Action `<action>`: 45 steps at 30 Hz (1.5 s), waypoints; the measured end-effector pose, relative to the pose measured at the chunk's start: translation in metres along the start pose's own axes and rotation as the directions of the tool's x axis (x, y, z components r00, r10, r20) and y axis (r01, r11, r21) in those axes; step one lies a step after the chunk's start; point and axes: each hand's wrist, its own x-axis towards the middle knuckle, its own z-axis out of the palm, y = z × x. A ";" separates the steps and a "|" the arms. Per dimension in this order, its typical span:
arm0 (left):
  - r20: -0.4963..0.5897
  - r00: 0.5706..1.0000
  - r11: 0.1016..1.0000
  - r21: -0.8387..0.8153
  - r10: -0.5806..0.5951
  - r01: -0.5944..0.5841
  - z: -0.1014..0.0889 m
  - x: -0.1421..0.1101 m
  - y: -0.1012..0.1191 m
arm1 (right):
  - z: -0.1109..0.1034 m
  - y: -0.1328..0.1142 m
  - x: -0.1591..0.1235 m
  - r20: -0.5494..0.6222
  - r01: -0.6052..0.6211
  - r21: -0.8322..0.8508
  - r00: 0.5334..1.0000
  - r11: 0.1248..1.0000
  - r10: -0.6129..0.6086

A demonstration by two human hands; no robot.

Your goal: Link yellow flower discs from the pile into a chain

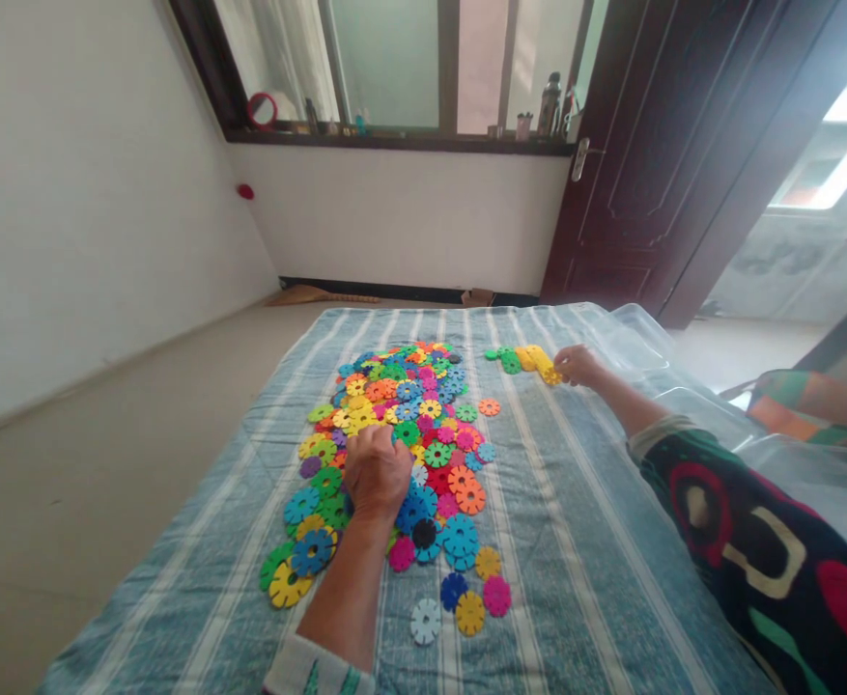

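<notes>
- Before you: broad flat surface under a striped blue-grey cloth [575, 541], pale bands running away from you, some creases.
- Near its middle: long heap of notched discs [409, 391], many colours, overlapping.
- Beyond, to your right: green discs [511, 362], then yellow discs [531, 358], in a short row.
- Nearest you: small cluster of discs [470, 613], light blue, dark blue, yellow, pink.
- Along your right: clear plastic containers [640, 336].

Single head-worn view, tilted forward and down, striped cloth [568, 541] close below, window [386, 58] well beyond
</notes>
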 end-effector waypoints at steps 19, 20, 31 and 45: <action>-0.004 1.000 0.999 -0.020 0.026 -0.026 -0.001 -0.001 -0.001 | 0.016 0.021 0.004 -0.006 -0.067 -0.126 0.998 0.990 0.067; -0.005 1.000 1.000 -0.020 0.022 -0.022 -0.001 -0.001 0.000 | 0.017 0.022 0.004 -0.019 -0.064 -0.153 0.998 0.986 0.062; -0.013 1.000 1.000 -0.012 0.016 -0.016 0.001 -0.003 0.001 | 0.024 0.020 0.002 -0.096 -0.023 -0.410 0.995 0.912 -0.018; 0.045 0.999 1.000 -0.019 0.013 -0.012 -0.006 -0.003 0.005 | 0.065 -0.068 -0.059 0.123 0.353 -0.158 0.934 0.922 -0.337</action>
